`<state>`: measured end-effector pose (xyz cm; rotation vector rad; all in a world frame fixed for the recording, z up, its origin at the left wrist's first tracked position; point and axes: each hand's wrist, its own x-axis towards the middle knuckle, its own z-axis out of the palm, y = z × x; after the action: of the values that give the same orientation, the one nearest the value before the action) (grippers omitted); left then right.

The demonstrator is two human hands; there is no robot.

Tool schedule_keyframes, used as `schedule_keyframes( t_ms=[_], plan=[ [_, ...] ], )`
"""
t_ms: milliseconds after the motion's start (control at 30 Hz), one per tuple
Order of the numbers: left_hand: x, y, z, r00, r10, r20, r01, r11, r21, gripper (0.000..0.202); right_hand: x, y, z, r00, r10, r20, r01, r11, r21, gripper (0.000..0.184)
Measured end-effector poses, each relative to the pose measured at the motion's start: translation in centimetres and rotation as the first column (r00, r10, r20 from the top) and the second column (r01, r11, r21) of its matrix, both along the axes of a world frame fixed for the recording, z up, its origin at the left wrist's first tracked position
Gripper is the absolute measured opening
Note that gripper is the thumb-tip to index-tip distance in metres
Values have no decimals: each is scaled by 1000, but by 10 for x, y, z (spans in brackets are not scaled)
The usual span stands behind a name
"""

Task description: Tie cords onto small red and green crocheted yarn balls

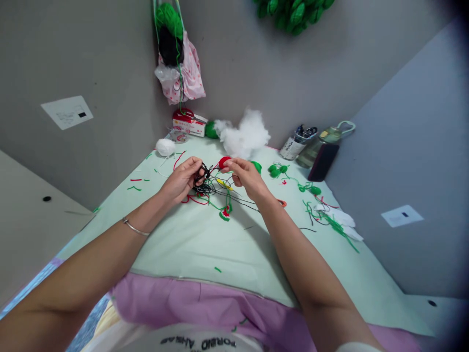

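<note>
My left hand (185, 178) is closed around a tangle of black yarn (204, 187) above the table. To its right, my right hand (247, 177) pinches thumb and finger together, and a thin black strand seems to run from the tangle to those fingertips. Just behind them sits a red yarn ball (224, 162), partly covered by the right fingers. Loose black strands trail from the tangle under my right wrist. Below the hands lie a small red and green crocheted piece (225, 213), red yarn loops (198, 199) and something yellow (224, 184).
White stuffing (245, 134) is heaped at the back, near a white yarn ball (165, 147) and a box with red scissors (188, 122). At right stand a pen cup (292, 147), a bottle (311, 152) and a phone (324, 162). Green scraps (339, 226) lie beside white cloth.
</note>
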<state>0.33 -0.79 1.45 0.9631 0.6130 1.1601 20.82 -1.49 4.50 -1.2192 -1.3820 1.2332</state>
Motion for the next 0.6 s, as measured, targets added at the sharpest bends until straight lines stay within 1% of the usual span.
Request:
schedule_keyframes(
  t_ms=[100, 167, 233, 300, 367, 500, 533, 600],
  plan=[
    [1, -2, 1, 1000, 10, -21, -10, 1000, -9, 29, -7, -6, 0, 993, 112, 42, -112, 994, 3, 49],
    [2, -3, 2, 1000, 8, -27, -9, 1000, -15, 29, -14, -11, -1, 973, 216, 82, -218, 976, 11, 56],
    [1, -3, 2, 1000, 9, -19, -9, 1000, -16, 28, -19, -15, -3, 941, 321, 111, -322, 947, -6, 59],
    [0, -1, 2, 1000, 16, 0, -16, 1000, -19, 29, -20, -15, -6, 920, 373, 120, -369, 928, -59, 59],
    [-2, 0, 2, 999, 33, 25, -32, 999, -30, 29, -17, -11, -10, 932, 348, 104, -339, 936, -92, 61],
    [-3, 3, 2, 997, 62, 50, -59, 997, -58, 29, -5, 1, -15, 972, 232, 33, -231, 972, -43, 55],
    [-3, 3, 2, 997, 62, 55, -59, 997, -59, 29, -4, 2, -15, 981, 189, 38, -187, 982, -30, 51],
    [-2, 3, 2, 996, 57, 65, -54, 997, -56, 29, -5, 3, -13, 996, 43, 75, -45, 998, 35, 40]
  ],
)
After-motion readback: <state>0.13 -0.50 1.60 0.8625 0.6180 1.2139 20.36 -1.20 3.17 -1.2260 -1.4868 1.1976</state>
